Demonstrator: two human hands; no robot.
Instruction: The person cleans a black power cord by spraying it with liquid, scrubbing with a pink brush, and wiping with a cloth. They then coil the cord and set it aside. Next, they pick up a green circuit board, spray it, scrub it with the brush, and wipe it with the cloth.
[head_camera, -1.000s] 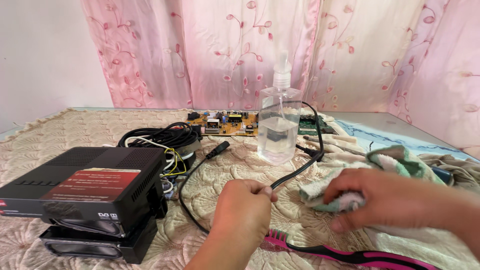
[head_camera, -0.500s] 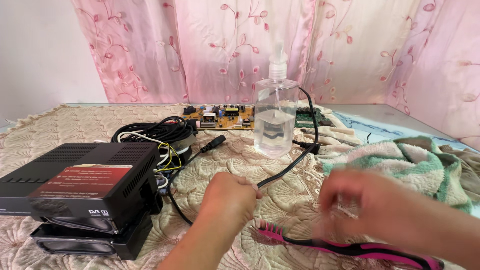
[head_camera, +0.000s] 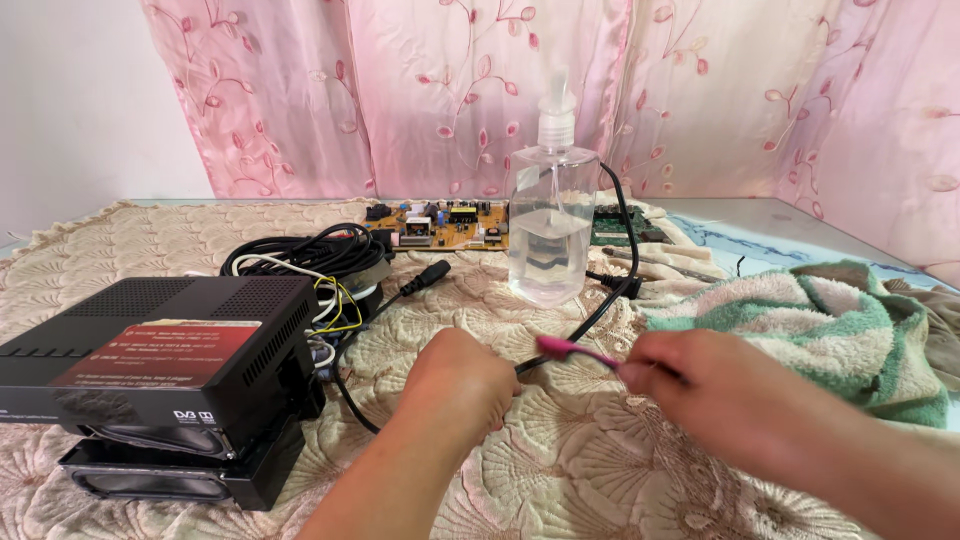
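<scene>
Left hand (head_camera: 455, 385) pinching black cable (head_camera: 585, 325) taut; right hand (head_camera: 720, 390) gripping pink brush (head_camera: 570, 349), bristles best kept just beside left fingers.

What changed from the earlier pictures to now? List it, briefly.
The right hand let go of the green and white towel, which now lies spread on the right, and took up the pink brush from the cloth in front, lifting it toward the black cable. The left hand stays closed on that cable. The clear pump bottle and the black box kept their places.
</scene>
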